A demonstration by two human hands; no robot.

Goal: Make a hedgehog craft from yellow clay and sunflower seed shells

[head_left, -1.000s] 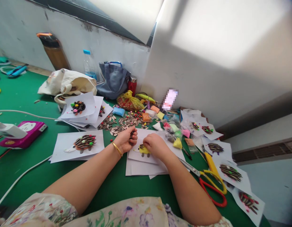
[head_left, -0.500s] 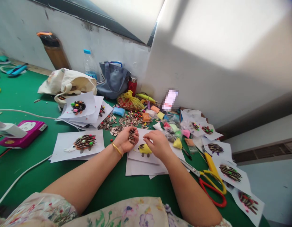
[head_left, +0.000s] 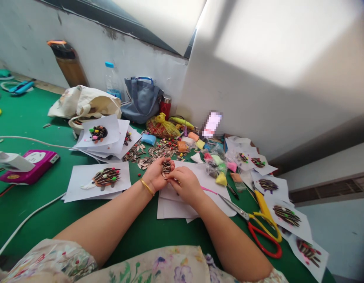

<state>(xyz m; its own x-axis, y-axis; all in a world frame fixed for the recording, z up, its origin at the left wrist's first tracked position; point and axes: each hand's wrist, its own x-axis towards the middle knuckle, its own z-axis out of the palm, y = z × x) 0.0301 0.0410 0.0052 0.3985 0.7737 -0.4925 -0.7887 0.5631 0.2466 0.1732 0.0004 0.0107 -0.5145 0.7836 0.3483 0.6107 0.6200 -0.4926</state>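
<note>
My left hand (head_left: 157, 175), with a gold bangle on the wrist, is cupped palm up and holds a small heap of striped sunflower seeds (head_left: 165, 167). My right hand (head_left: 183, 185) lies against it, fingertips pinched at the seeds in that palm. Both hands rest over a stack of white paper sheets (head_left: 182, 206) on the green table. The right hand hides the yellow clay figure on the top sheet. A finished seed-covered hedgehog picture (head_left: 105, 177) lies just left of my left hand.
Loose sunflower seeds (head_left: 152, 151) and coloured clay packets (head_left: 217, 159) lie beyond my hands. Red and yellow scissors (head_left: 262, 232) sit to the right among more finished pictures (head_left: 288, 214). Bags, a water bottle (head_left: 111, 80) and a pink box (head_left: 30, 167) stand at the back and left.
My right hand has moved left from the yellow clay figure to the seeds in my left palm and now covers the figure. My left hand has opened slightly, palm up.
</note>
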